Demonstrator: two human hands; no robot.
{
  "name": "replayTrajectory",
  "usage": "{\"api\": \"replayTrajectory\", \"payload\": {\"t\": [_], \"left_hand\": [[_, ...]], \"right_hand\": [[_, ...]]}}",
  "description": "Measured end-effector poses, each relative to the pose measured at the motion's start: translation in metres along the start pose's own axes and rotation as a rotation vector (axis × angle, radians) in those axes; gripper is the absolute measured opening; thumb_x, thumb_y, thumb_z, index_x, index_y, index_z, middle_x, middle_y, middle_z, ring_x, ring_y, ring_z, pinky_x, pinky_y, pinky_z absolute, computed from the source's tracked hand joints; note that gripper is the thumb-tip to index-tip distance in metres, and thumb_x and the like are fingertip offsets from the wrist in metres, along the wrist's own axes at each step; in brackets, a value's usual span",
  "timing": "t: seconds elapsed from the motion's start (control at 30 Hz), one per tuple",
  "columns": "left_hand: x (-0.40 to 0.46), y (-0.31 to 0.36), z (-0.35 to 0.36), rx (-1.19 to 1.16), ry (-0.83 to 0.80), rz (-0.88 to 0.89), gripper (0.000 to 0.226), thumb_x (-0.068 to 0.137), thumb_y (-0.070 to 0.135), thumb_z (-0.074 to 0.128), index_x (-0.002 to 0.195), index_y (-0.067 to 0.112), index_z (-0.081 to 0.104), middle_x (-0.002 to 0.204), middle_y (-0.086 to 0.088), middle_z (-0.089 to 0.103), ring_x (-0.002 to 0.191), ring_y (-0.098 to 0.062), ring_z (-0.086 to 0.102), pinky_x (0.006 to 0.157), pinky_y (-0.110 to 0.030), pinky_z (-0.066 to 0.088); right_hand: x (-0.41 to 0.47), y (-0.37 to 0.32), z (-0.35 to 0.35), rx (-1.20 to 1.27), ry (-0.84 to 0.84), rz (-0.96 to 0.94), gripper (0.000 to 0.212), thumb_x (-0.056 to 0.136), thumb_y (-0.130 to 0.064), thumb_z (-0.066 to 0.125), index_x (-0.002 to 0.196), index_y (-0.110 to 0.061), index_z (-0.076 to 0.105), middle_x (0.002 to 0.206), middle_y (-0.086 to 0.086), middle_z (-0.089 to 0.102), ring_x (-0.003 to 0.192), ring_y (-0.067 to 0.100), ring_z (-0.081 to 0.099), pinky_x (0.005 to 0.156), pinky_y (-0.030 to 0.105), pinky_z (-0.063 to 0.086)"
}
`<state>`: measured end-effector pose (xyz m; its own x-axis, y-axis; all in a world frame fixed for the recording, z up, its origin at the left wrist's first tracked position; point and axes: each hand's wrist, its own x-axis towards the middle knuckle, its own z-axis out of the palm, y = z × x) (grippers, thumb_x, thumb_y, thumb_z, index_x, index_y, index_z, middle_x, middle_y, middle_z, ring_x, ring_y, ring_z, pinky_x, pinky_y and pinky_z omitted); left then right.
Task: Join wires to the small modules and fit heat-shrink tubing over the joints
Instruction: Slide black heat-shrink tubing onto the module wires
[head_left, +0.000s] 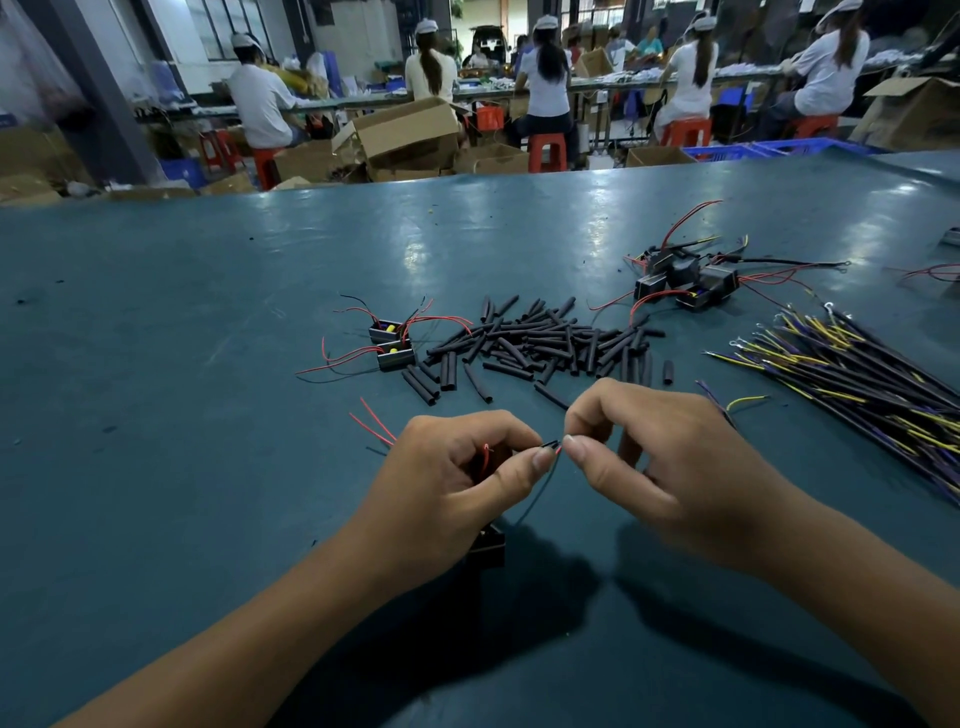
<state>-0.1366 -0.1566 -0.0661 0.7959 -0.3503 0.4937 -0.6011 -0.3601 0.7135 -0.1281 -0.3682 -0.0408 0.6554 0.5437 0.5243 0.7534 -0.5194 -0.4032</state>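
Both hands meet fingertip to fingertip: the left hand (457, 467) pinches the thin red wire (557, 450) at its end, the right hand (670, 457) pinches it opposite, likely to twist a joint; their module (488, 543) hangs under the left wrist, and heat-shrink tubing (540, 345) lies just beyond both hands for easy reach

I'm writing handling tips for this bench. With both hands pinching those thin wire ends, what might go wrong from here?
1. The wire ends pinched between the left hand and right hand are tiny; they may slip apart.
2. The module hangs below the left hand; its weight could tug the joint.
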Motion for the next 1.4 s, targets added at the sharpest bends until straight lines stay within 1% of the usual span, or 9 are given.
{"api": "replayTrajectory", "payload": {"t": [0.1, 0.27, 0.53, 0.6, 0.7, 0.8, 0.97, 1.07, 1.4], "left_hand": [[0.0, 0.001, -0.001, 0.025, 0.01, 0.012, 0.017, 0.094, 0.038, 0.063, 0.083, 0.026, 0.067, 0.058, -0.003, 0.055, 0.05, -0.024, 0.049, 0.047, -0.039, 0.039], [0.003, 0.0, -0.003, 0.255, 0.063, 0.123, 0.02, 0.093, 0.035, 0.062, 0.08, 0.021, 0.068, 0.058, 0.019, 0.047, 0.052, -0.001, 0.042, 0.049, -0.027, 0.04], [0.002, -0.001, -0.005, 0.441, 0.091, 0.175, 0.024, 0.092, 0.035, 0.059, 0.077, 0.019, 0.068, 0.057, 0.01, 0.053, 0.051, -0.01, 0.043, 0.051, -0.029, 0.041], [0.002, -0.003, -0.006, 0.31, 0.066, 0.109, 0.024, 0.093, 0.037, 0.06, 0.079, 0.019, 0.068, 0.057, 0.01, 0.054, 0.049, -0.007, 0.044, 0.049, -0.03, 0.042], [0.002, -0.005, -0.007, 0.19, 0.016, 0.04, 0.02, 0.093, 0.038, 0.063, 0.081, 0.023, 0.067, 0.057, 0.002, 0.057, 0.047, -0.015, 0.05, 0.047, -0.033, 0.041], [0.001, -0.005, -0.008, 0.089, -0.035, -0.001, 0.014, 0.094, 0.033, 0.066, 0.086, 0.022, 0.067, 0.059, -0.004, 0.057, 0.049, -0.023, 0.05, 0.046, -0.035, 0.039], [0.0, -0.004, -0.007, 0.032, -0.073, -0.018, 0.014, 0.095, 0.037, 0.065, 0.085, 0.026, 0.067, 0.061, -0.003, 0.056, 0.051, -0.024, 0.048, 0.047, -0.035, 0.039], [0.0, -0.003, -0.008, 0.012, -0.084, -0.013, 0.016, 0.094, 0.04, 0.063, 0.085, 0.027, 0.067, 0.06, -0.002, 0.054, 0.051, -0.023, 0.046, 0.047, -0.033, 0.037], [0.0, -0.001, -0.01, -0.008, -0.126, -0.011, 0.016, 0.094, 0.039, 0.063, 0.084, 0.027, 0.068, 0.061, -0.003, 0.053, 0.052, -0.023, 0.045, 0.048, -0.034, 0.037]], "right_hand": [[0.001, -0.001, 0.005, 0.216, -0.011, 0.151, 0.013, 0.092, -0.033, 0.055, 0.08, -0.029, 0.055, 0.069, -0.012, 0.056, 0.057, 0.014, 0.053, 0.053, 0.034, 0.047], [0.004, -0.008, 0.008, 0.597, -0.074, 0.41, 0.015, 0.085, -0.022, 0.057, 0.073, -0.015, 0.057, 0.053, -0.001, 0.054, 0.049, 0.013, 0.052, 0.047, 0.025, 0.047], [0.006, -0.012, 0.013, 1.328, -0.205, 0.923, 0.024, 0.09, -0.015, 0.055, 0.067, -0.02, 0.049, 0.059, -0.005, 0.039, 0.046, 0.008, 0.04, 0.039, 0.02, 0.035], [0.004, -0.01, 0.013, 1.098, -0.136, 0.743, 0.023, 0.089, -0.012, 0.061, 0.068, -0.017, 0.055, 0.057, -0.003, 0.047, 0.048, 0.01, 0.047, 0.041, 0.022, 0.041], [-0.001, -0.002, 0.009, 0.24, 0.038, 0.186, 0.009, 0.091, -0.018, 0.064, 0.082, -0.018, 0.062, 0.068, -0.008, 0.06, 0.061, 0.006, 0.056, 0.054, 0.022, 0.047], [-0.001, 0.004, 0.002, -0.222, 0.059, -0.185, 0.013, 0.092, -0.024, 0.061, 0.089, -0.013, 0.065, 0.079, -0.008, 0.058, 0.068, 0.0, 0.044, 0.056, 0.022, 0.045], [0.002, 0.004, 0.0, -0.371, 0.106, -0.367, 0.018, 0.097, -0.014, 0.059, 0.083, -0.007, 0.069, 0.076, 0.003, 0.061, 0.068, 0.023, 0.059, 0.048, 0.027, 0.037], [0.003, 0.006, -0.003, -0.379, 0.116, -0.415, 0.017, 0.097, -0.013, 0.061, 0.085, -0.005, 0.07, 0.078, 0.004, 0.062, 0.069, 0.025, 0.059, 0.048, 0.037, 0.047], [0.002, 0.007, -0.009, -0.377, 0.065, -0.452, 0.016, 0.099, -0.013, 0.06, 0.092, -0.005, 0.071, 0.086, 0.004, 0.063, 0.073, 0.026, 0.057, 0.053, 0.04, 0.047]]}}
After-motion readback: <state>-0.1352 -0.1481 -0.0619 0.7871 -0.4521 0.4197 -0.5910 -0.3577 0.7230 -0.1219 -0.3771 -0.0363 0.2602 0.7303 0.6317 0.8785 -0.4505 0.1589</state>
